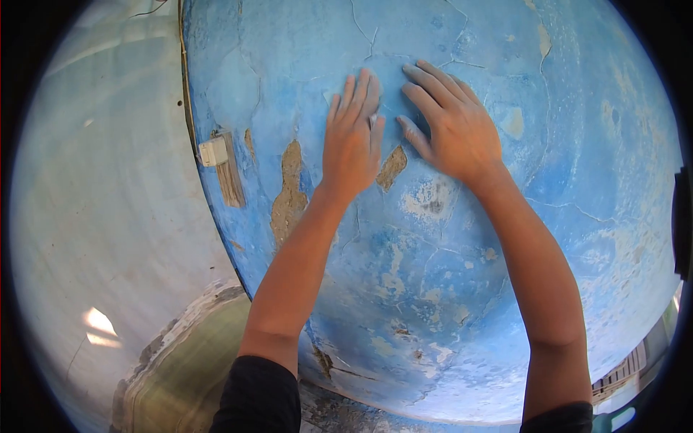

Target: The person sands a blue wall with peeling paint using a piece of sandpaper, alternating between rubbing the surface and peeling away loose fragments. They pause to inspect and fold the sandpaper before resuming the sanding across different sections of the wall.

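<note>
In the head view my left hand (pixel 350 141) lies against a blue wall (pixel 447 281) with worn, cracked paint, its fingers stretched upward and close together. A tiny pale bit shows by its thumb; I cannot make out what it is. To its right my right hand (pixel 455 126) rests on the same wall, fingers extended up and left, thumb apart. Greyish dust coats the fingertips. Just below and between the hands is a bare brown patch (pixel 392 168) where the paint has come off. A longer bare patch (pixel 289 191) lies left of my left forearm.
A white switch box (pixel 213 152) on a wooden strip (pixel 230 177) is fixed near the wall's left edge. A cable (pixel 185 79) runs down that edge. Further left stands a pale wall (pixel 108 216), with a greenish floor area (pixel 184 368) below. A slatted object (pixel 621 374) is at lower right.
</note>
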`<action>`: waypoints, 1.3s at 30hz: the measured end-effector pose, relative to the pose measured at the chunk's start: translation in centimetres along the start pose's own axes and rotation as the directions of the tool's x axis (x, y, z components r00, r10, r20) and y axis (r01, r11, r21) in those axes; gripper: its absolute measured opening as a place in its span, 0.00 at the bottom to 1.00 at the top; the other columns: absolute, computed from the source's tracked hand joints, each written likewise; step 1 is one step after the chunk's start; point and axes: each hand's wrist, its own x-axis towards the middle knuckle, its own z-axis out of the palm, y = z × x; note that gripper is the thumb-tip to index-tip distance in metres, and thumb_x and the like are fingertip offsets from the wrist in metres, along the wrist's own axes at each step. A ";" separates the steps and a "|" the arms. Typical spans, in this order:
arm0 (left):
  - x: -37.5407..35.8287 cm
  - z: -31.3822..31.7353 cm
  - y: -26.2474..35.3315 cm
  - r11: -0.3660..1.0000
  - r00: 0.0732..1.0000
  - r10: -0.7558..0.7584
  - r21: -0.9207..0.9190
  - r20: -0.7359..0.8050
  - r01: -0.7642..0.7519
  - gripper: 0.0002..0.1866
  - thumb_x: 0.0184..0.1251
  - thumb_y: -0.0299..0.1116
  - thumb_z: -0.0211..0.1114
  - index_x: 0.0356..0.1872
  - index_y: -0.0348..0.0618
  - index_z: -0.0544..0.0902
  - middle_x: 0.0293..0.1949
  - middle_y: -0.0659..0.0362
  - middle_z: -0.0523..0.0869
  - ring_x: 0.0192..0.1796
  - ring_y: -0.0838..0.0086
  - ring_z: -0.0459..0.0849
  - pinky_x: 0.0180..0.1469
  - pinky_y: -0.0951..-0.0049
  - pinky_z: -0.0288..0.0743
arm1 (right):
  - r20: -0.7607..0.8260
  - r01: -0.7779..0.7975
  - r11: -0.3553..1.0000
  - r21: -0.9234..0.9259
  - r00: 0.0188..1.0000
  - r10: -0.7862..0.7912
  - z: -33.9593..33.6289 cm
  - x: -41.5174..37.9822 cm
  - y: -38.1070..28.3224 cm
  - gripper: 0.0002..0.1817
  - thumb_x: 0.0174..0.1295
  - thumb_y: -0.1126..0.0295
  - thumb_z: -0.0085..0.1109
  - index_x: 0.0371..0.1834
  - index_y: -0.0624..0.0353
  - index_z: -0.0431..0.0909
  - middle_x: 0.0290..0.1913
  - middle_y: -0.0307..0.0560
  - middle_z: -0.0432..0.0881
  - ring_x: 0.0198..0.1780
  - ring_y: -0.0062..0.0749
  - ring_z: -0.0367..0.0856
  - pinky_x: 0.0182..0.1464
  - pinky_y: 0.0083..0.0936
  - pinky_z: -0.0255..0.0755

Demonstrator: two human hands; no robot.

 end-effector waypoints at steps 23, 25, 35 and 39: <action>-1.9 -1.4 -1.0 1.000 1.000 -0.004 0.011 -0.008 0.004 0.22 0.75 0.23 0.68 0.68 0.31 0.86 0.83 0.45 0.76 0.86 0.46 0.70 0.82 0.47 0.72 | -0.022 0.051 0.996 0.079 0.999 -0.049 0.0 0.1 0.1 0.24 0.74 0.48 0.70 0.50 0.62 0.88 0.68 0.54 0.89 0.77 0.49 0.81 0.77 0.44 0.77; -3.2 -1.0 0.2 0.995 0.993 -0.088 0.040 -0.082 0.092 0.21 0.76 0.22 0.68 0.67 0.31 0.86 0.83 0.45 0.76 0.85 0.45 0.70 0.82 0.47 0.73 | -0.021 0.048 0.996 0.073 0.999 -0.046 0.0 0.0 0.3 0.23 0.74 0.49 0.70 0.50 0.62 0.88 0.68 0.54 0.89 0.77 0.48 0.81 0.77 0.44 0.76; -4.8 -1.5 0.3 0.993 0.987 0.118 -0.011 0.106 -0.117 0.26 0.80 0.26 0.64 0.77 0.33 0.80 0.83 0.45 0.75 0.86 0.46 0.70 0.82 0.47 0.71 | -0.034 0.059 0.996 0.068 0.998 -0.057 0.1 0.1 0.3 0.17 0.71 0.57 0.72 0.50 0.60 0.86 0.68 0.50 0.89 0.77 0.46 0.80 0.77 0.42 0.76; -3.9 -1.9 -1.8 0.988 1.000 -0.006 0.152 0.019 0.003 0.30 0.76 0.25 0.69 0.78 0.35 0.79 0.82 0.44 0.76 0.85 0.47 0.71 0.83 0.47 0.70 | -0.025 0.040 0.996 0.083 0.999 -0.038 0.0 0.2 0.2 0.16 0.71 0.59 0.72 0.50 0.60 0.85 0.69 0.50 0.88 0.77 0.46 0.81 0.78 0.42 0.76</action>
